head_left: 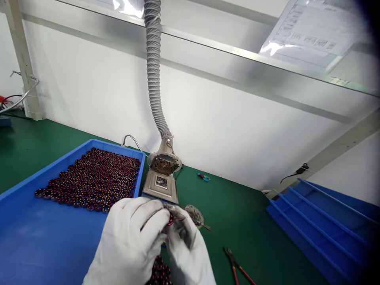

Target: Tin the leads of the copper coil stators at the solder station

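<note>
White gloves cover both of my hands, which meet in front of the metal box with the screen-like square on top. A small ring-shaped wire coil (pixel 171 219), dark with red-pink winding, shows between the fingertips. My left hand (pixel 127 237) is closed around its left side, fingers curled. From the right, my right hand (pixel 190 247) pinches the same coil, and a thin reddish wire end runs toward its fingers. Most of the coil is hidden by the gloves. Below the hands, partly covered, lies a pile of similar coils (pixel 160 273).
A blue tray (pixel 53 233) at left holds many coils. The metal box (pixel 160 186) stands under a grey duct (pixel 153 71). Right of the hands are a round tin (pixel 194 215) and red-handled pliers (pixel 233 263). Small blue cutters (pixel 203 177) lie behind; stacked blue trays (pixel 320 229) stand right.
</note>
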Demonstrator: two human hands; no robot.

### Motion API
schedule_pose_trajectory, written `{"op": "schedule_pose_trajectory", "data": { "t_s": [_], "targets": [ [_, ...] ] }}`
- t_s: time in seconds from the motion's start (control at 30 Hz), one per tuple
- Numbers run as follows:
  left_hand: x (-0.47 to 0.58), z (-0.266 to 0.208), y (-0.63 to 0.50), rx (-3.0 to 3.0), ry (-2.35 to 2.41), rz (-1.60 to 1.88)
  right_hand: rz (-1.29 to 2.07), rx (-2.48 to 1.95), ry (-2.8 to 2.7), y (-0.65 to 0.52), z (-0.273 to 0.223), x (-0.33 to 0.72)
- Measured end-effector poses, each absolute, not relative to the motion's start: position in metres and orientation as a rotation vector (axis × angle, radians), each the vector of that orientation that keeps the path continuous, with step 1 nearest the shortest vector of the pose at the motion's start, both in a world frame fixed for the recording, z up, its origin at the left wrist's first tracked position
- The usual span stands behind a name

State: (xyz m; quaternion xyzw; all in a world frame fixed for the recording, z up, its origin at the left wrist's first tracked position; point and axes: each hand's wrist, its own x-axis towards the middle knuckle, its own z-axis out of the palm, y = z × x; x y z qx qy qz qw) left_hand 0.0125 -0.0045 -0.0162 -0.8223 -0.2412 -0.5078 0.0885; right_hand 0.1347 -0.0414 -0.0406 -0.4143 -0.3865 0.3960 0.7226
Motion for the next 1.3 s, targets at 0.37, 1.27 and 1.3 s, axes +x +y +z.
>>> {"op": "schedule_pose_trajectory", "data": {
  "t_s": [0.37,1.27,1.3],
  "targets": [
    [0.001,-0.016,0.006,-3.043,-0.815,-1.957,1.303,-0.731,-0.715,-0.009,-0.054,0.151],
    [0.010,-0.010,-0.002,-2.966,-1.027,-2.610,1.248,-0.706,-0.636,-0.047,-0.054,0.129],
    [0.010,-0.012,-0.003,-2.902,-1.044,-2.690,1.281,-0.694,-0.619,-0.047,-0.054,0.129]
  ]
}}
